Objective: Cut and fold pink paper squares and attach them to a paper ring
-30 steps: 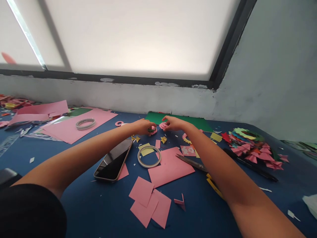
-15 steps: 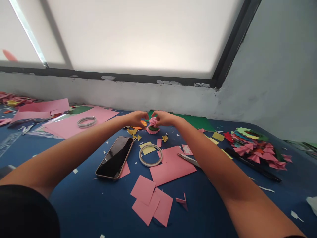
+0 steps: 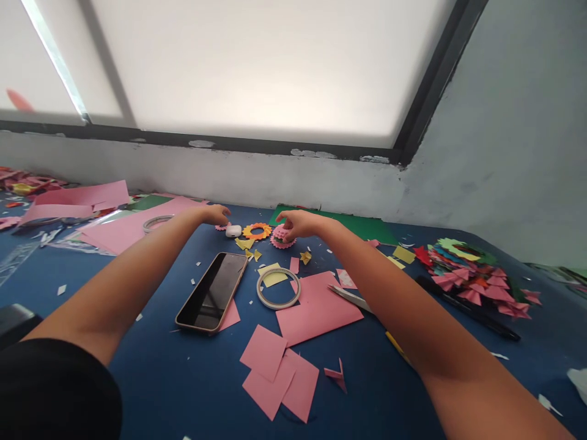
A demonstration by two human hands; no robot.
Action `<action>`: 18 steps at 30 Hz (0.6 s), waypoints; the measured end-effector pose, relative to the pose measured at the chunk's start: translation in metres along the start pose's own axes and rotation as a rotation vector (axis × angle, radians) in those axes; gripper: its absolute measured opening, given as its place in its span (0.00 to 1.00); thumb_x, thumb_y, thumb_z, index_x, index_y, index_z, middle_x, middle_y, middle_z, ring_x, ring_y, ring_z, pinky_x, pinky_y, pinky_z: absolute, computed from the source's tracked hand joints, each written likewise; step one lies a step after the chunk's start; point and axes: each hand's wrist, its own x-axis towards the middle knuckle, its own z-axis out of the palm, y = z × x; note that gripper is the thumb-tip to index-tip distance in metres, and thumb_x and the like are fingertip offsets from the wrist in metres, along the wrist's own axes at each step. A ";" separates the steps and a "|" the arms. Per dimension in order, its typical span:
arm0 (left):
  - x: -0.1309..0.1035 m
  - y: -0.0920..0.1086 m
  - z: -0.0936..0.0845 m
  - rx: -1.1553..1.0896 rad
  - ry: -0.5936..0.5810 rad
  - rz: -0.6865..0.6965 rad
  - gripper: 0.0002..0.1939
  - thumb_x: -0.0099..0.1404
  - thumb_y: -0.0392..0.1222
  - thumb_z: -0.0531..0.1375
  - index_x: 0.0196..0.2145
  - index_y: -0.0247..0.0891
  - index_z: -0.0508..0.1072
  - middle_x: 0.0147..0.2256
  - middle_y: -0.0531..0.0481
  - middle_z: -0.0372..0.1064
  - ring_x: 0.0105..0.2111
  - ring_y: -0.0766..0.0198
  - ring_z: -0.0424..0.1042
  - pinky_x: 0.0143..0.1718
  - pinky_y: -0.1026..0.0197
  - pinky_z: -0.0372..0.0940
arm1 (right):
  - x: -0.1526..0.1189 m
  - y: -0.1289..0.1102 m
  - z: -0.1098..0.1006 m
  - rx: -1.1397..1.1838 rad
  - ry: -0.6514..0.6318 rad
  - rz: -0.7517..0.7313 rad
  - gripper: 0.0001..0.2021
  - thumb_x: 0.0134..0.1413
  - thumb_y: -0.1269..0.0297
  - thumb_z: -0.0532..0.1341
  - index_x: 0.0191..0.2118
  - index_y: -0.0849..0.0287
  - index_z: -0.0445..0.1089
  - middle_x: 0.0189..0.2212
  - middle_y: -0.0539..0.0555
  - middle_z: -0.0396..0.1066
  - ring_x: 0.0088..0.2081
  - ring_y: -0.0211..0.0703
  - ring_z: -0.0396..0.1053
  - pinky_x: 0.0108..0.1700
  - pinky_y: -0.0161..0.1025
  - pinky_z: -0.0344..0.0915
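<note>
My right hand [image 3: 298,224] is at the far middle of the table, its fingers curled around the side of a small stack of frilled pink paper rings [image 3: 278,234]. A bit of green shows between the pink layers, and the hand covers the stack's right side. My left hand [image 3: 216,214] is farther left, fingers apart and bent down just above another pink paper ring [image 3: 222,227]; whether they touch it I cannot tell. Between the hands lie a white earbud case [image 3: 233,231] and an orange-and-yellow paper ring [image 3: 257,231].
Nearer me lie a phone [image 3: 213,292], a tape roll [image 3: 260,294], pink paper squares [image 3: 263,352] and scissors [image 3: 349,297], partly under my right forearm. A pile of folded paper pieces [image 3: 481,275] and a black pen [image 3: 477,315] are at right. Green paper [image 3: 353,225] lies by the wall.
My left hand has left the pink stack and moved left, uncovering the orange-and-yellow ring and the white case. My right hand stays at the stack, whose upper pink ring now sits lower.
</note>
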 end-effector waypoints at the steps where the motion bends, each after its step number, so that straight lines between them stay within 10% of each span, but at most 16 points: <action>1: -0.002 -0.004 0.001 0.000 -0.030 0.006 0.17 0.62 0.45 0.58 0.46 0.34 0.69 0.48 0.43 0.67 0.46 0.55 0.68 0.47 0.50 0.61 | -0.001 0.001 -0.001 0.008 0.004 -0.005 0.30 0.41 0.66 0.67 0.53 0.55 0.61 0.44 0.55 0.70 0.42 0.44 0.69 0.38 0.34 0.62; 6: -0.006 -0.013 0.009 -0.019 -0.093 0.005 0.16 0.54 0.42 0.63 0.43 0.42 0.72 0.46 0.50 0.71 0.47 0.57 0.68 0.46 0.65 0.59 | -0.006 0.009 -0.009 0.018 0.086 0.003 0.27 0.46 0.60 0.66 0.53 0.55 0.60 0.44 0.55 0.71 0.43 0.45 0.68 0.39 0.35 0.62; 13: -0.011 -0.016 0.000 -0.136 0.015 -0.097 0.26 0.54 0.52 0.63 0.46 0.31 0.70 0.46 0.39 0.69 0.44 0.51 0.69 0.44 0.54 0.63 | -0.012 0.024 -0.016 0.014 0.175 0.055 0.27 0.47 0.53 0.64 0.52 0.57 0.62 0.42 0.56 0.71 0.41 0.44 0.69 0.39 0.35 0.62; 18: -0.011 0.030 -0.022 -0.304 0.088 0.017 0.34 0.57 0.55 0.56 0.56 0.32 0.60 0.51 0.39 0.66 0.48 0.55 0.67 0.41 0.63 0.64 | -0.007 0.037 -0.016 0.009 0.295 0.180 0.20 0.55 0.55 0.58 0.50 0.60 0.63 0.44 0.58 0.71 0.42 0.43 0.69 0.39 0.34 0.62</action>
